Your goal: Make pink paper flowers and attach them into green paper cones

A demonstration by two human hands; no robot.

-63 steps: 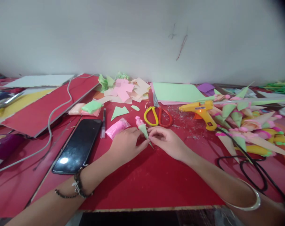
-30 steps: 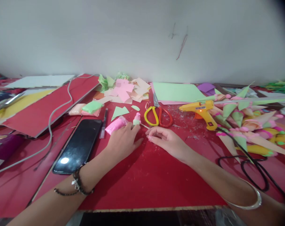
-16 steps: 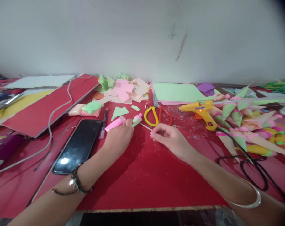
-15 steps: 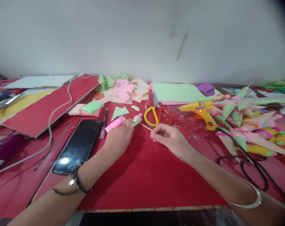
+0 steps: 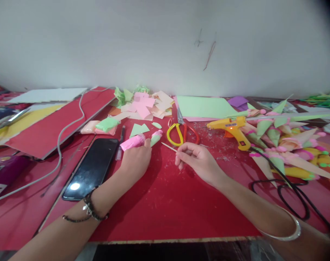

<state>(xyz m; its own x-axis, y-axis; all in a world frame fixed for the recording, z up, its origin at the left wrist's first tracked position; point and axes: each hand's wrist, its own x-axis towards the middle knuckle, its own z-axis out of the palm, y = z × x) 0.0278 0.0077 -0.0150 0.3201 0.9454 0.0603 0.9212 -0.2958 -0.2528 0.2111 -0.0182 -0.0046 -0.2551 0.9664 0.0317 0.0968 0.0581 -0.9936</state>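
Observation:
My left hand [image 5: 136, 157] is closed at a bright pink packet of soft clay [image 5: 132, 142], its fingers partly hidden behind the knuckles. Just past its fingertips sits a small rolled green paper cone [image 5: 156, 137] with pink blobs on its end; whether the fingers touch it I cannot tell. A thin wooden stick [image 5: 168, 146] is pinched in my right hand [image 5: 193, 159], its tip pointing left toward the cone. Scissors [image 5: 182, 133] with one yellow and one red handle lie just beyond the right hand.
A phone [image 5: 91, 168] and a pen [image 5: 120, 143] lie left of my left hand. The yellow glue gun [image 5: 231, 131], its light on, trails a black cord at right beside a heap of paper flowers [image 5: 284, 141]. Paper scraps [image 5: 143, 105] and green sheets [image 5: 205, 106] line the back.
The pink bit at my right fingertips no longer shows, and more of the stick is visible. My left hand has shifted slightly down and left; the green cone is a little further left.

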